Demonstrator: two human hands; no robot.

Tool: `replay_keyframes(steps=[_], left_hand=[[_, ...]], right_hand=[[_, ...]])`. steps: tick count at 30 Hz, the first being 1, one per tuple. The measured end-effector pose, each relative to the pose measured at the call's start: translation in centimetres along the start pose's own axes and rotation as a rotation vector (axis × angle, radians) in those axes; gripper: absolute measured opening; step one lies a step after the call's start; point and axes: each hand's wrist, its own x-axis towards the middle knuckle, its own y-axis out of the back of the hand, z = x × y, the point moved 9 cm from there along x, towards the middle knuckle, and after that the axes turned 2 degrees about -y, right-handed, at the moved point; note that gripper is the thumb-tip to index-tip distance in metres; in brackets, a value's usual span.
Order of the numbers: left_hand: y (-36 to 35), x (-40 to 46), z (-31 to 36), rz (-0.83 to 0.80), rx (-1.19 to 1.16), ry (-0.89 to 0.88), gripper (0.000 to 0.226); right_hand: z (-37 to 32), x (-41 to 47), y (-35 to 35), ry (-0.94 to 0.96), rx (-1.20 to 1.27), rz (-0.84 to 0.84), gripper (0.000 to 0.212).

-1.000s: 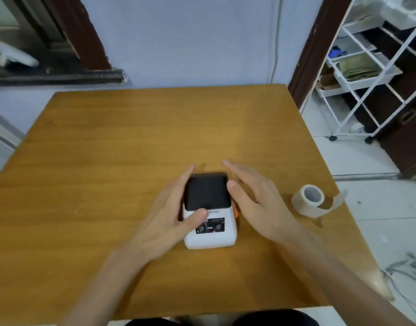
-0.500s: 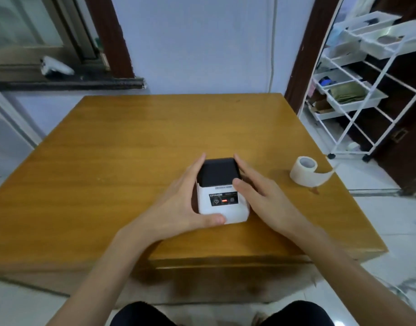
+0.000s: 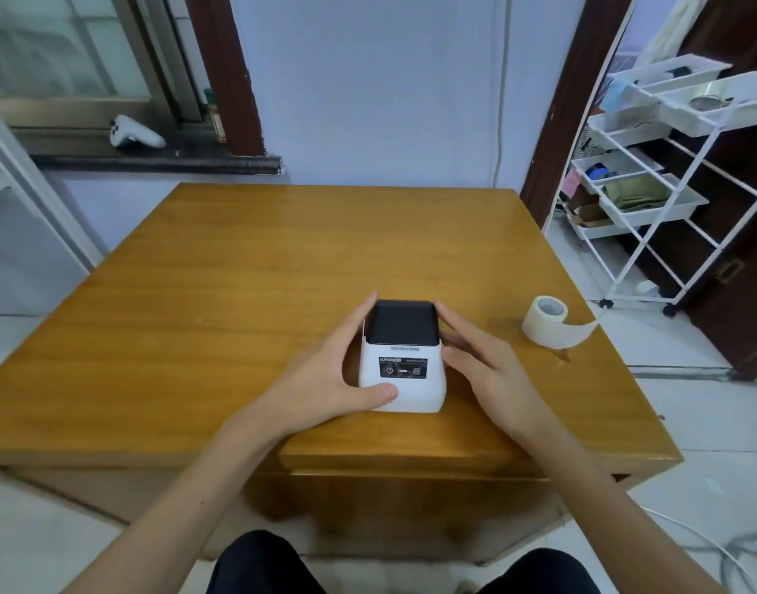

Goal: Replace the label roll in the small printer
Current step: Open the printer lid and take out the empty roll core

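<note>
Small label printer sits near the front edge of the wooden table, white body, black lid down on top. Left hand: grip wide, curved round the printer's left side, fingers along the lid's left edge, thumb pressed on the lower front corner. Right hand: grip loose and spread, fingertips at the lid's right edge, palm beside the body; whether it bears on the right wall cannot be told, that side being hidden. Front panel is black with a power symbol and other marks too small to make out; the brand looks like "SUPVAN", uncertain. Label roll lies to the right, well apart from the printer, its loose tail trailing toward the table's right edge.
</note>
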Motion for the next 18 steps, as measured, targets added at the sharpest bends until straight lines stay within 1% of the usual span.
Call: replay_keyframes(steps=[5,8,10,13,18], left_hand=[[0.19,0.12,0.07,0.031,0.045,0.003,0.109],[0.25,0.17,0.11,0.039,0.061,0.002,0.11],[0.26,0.15,0.14,0.041,0.06,0.001,0.111],[0.21,0.13,0.19,0.039,0.054,-0.001,0.111],[0.17,0.17,0.06,0.037,0.053,0.003,0.112]], right_hand=[[0.38,0.2,-0.02,-0.008,0.033,-0.016,0.057],[0.33,0.16,-0.11,-0.011,0.052,-0.026,0.069],[0.3,0.14,-0.18,-0.013,0.057,-0.034,0.072],[0.23,0.1,-0.2,-0.023,0.058,-0.033,0.072],[0.02,-0.11,-0.05,-0.03,0.021,-0.019,0.064]])
